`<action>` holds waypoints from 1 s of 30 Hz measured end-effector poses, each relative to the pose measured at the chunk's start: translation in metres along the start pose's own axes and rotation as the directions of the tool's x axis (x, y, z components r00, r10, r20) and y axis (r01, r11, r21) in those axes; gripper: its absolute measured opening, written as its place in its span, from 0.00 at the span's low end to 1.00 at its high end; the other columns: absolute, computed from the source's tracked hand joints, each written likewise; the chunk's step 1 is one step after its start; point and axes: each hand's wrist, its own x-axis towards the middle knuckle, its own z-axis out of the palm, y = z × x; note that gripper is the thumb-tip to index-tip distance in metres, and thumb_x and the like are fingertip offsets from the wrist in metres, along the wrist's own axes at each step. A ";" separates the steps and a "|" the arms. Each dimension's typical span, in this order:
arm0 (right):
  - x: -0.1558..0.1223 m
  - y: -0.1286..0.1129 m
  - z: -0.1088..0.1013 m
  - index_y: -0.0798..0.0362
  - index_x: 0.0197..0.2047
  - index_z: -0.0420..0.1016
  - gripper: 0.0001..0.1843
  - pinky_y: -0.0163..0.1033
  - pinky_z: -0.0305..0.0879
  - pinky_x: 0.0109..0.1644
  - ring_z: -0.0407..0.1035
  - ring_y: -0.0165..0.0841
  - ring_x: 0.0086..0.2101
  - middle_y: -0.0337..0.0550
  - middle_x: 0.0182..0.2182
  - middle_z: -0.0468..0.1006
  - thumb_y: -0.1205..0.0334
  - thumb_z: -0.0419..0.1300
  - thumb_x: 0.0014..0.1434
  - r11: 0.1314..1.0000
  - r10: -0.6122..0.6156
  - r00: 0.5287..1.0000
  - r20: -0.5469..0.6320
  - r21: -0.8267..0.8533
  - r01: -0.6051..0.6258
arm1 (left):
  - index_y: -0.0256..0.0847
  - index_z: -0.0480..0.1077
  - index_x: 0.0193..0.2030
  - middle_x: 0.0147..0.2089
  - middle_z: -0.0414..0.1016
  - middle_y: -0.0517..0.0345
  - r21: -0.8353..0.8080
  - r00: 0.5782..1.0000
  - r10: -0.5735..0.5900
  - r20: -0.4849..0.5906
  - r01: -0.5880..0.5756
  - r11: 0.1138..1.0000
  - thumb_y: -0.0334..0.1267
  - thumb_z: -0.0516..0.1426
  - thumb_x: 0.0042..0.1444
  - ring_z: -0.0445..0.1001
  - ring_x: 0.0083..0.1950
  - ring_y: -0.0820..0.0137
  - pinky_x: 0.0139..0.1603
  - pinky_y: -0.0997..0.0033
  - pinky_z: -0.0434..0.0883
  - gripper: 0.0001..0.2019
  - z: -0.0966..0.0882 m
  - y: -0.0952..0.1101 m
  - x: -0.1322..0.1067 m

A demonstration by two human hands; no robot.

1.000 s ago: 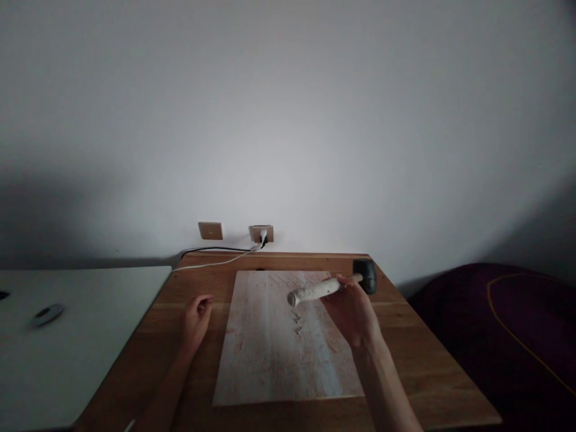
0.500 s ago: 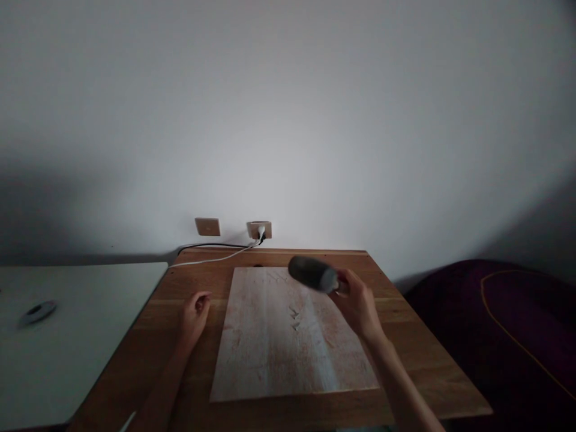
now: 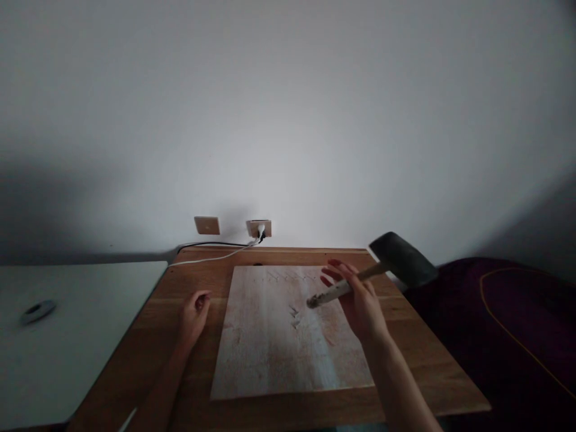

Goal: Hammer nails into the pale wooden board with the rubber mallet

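Note:
My right hand (image 3: pixel 360 303) grips the pale wooden handle of a black rubber mallet (image 3: pixel 402 258), held above the right side of a whitish board (image 3: pixel 265 354). The mallet's head points up and to the right, its handle end down towards the board's middle. Small marks or chips (image 3: pixel 294 317) lie on the board just left of the handle end. My left hand (image 3: pixel 194 315) rests on the wooden table (image 3: pixel 180 282) left of the board, its fingers loosely curled and nothing visible in them.
A white table (image 3: pixel 67 336) with a small dark ring (image 3: pixel 33 311) stands to the left. Two wall plates (image 3: pixel 258 228) sit behind the table, with cables running left from one. A dark purple cushion or seat (image 3: pixel 508 336) lies to the right.
The mallet has turned in my right hand: its head swung from the right to the left over the board, then back up to the right. My left hand has stayed put.

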 end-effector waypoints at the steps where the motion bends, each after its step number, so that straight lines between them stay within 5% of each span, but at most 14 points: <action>1: -0.001 -0.008 0.003 0.50 0.40 0.82 0.14 0.52 0.75 0.55 0.77 0.42 0.47 0.45 0.48 0.83 0.52 0.70 0.52 0.987 0.058 0.998 -0.026 0.151 -0.053 | 0.43 0.76 0.35 0.33 0.81 0.53 -0.001 1.000 0.001 -0.001 -0.001 1.000 0.52 0.54 0.54 0.76 0.32 0.63 0.35 0.65 0.74 0.16 0.000 0.001 0.000; 4: 0.000 -0.020 -0.001 0.49 0.40 0.82 0.13 0.50 0.75 0.56 0.76 0.41 0.52 0.46 0.46 0.84 0.54 0.65 0.51 0.890 0.185 0.982 -0.026 0.429 -0.156 | 0.43 0.76 0.35 0.33 0.80 0.53 -0.009 1.000 0.017 0.013 -0.017 1.000 0.51 0.54 0.54 0.76 0.33 0.62 0.36 0.65 0.74 0.15 0.000 0.001 0.000; 8: -0.002 -0.001 -0.020 0.49 0.35 0.78 0.10 0.47 0.79 0.47 0.78 0.38 0.42 0.43 0.37 0.82 0.57 0.65 0.47 0.863 0.315 0.945 -0.091 0.442 -0.245 | 0.43 0.76 0.36 0.34 0.81 0.54 0.017 0.999 0.031 0.021 -0.031 0.999 0.49 0.54 0.54 0.77 0.33 0.63 0.35 0.66 0.74 0.14 -0.001 0.001 0.000; 11: -0.009 0.017 -0.033 0.50 0.34 0.75 0.13 0.39 0.78 0.43 0.77 0.31 0.35 0.33 0.31 0.79 0.64 0.72 0.44 0.929 0.257 0.946 -0.195 0.319 -0.187 | 0.43 0.76 0.36 0.34 0.81 0.54 0.032 0.999 0.038 0.018 -0.039 0.999 0.49 0.54 0.55 0.77 0.32 0.64 0.34 0.67 0.74 0.14 -0.002 0.004 -0.001; 15: -0.024 0.021 -0.054 0.52 0.38 0.74 0.23 0.28 0.59 0.21 0.59 0.22 0.17 0.28 0.21 0.68 0.48 0.76 0.48 0.978 0.206 0.978 -0.006 -0.017 -0.206 | 0.43 0.76 0.38 0.37 0.81 0.53 0.054 0.997 0.074 0.020 -0.075 0.996 0.47 0.54 0.57 0.77 0.33 0.64 0.37 0.66 0.75 0.13 -0.006 0.010 -0.002; 18: -0.038 0.032 -0.074 0.54 0.36 0.72 0.25 0.28 0.52 0.19 0.56 0.22 0.17 0.27 0.18 0.64 0.41 0.73 0.51 0.912 0.281 0.953 0.110 -0.340 -0.229 | 0.43 0.75 0.40 0.40 0.81 0.51 0.102 0.991 0.131 -0.008 -0.130 0.986 0.46 0.54 0.60 0.78 0.38 0.61 0.42 0.62 0.77 0.13 -0.004 0.022 -0.006; 20: -0.046 0.049 -0.084 0.55 0.40 0.74 0.27 0.29 0.51 0.18 0.57 0.23 0.16 0.28 0.17 0.63 0.38 0.69 0.53 0.840 0.347 0.926 0.150 -0.488 -0.235 | 0.43 0.75 0.42 0.42 0.81 0.51 0.114 0.973 0.219 0.068 -0.226 0.967 0.44 0.53 0.62 0.79 0.43 0.61 0.47 0.61 0.76 0.11 0.003 0.038 -0.011; 23: -0.057 0.080 -0.092 0.56 0.45 0.73 0.29 0.30 0.53 0.17 0.57 0.24 0.15 0.27 0.17 0.63 0.37 0.64 0.55 0.776 0.398 0.899 0.185 -0.590 -0.222 | 0.45 0.75 0.45 0.43 0.80 0.54 0.046 0.841 0.401 0.364 -0.446 0.894 0.35 0.52 0.65 0.78 0.45 0.64 0.49 0.64 0.75 0.10 0.024 0.076 -0.018; 26: -0.063 0.096 -0.094 0.56 0.49 0.71 0.29 0.31 0.59 0.18 0.60 0.26 0.15 0.27 0.17 0.64 0.40 0.60 0.56 0.737 0.417 0.889 0.187 -0.642 -0.211 | 0.44 0.75 0.49 0.46 0.80 0.55 -0.036 0.616 0.526 0.586 -0.629 0.777 0.27 0.53 0.64 0.77 0.49 0.64 0.52 0.64 0.74 0.13 0.056 0.121 -0.024; 30: -0.070 0.090 -0.093 0.53 0.62 0.65 0.36 0.31 0.65 0.17 0.72 0.31 0.23 0.36 0.30 0.73 0.43 0.62 0.55 0.724 0.417 0.885 0.206 -0.664 -0.186 | 0.40 0.74 0.46 0.44 0.79 0.53 -0.106 0.319 0.622 0.715 -0.830 0.547 0.23 0.56 0.63 0.76 0.48 0.62 0.52 0.63 0.72 0.11 0.098 0.161 -0.032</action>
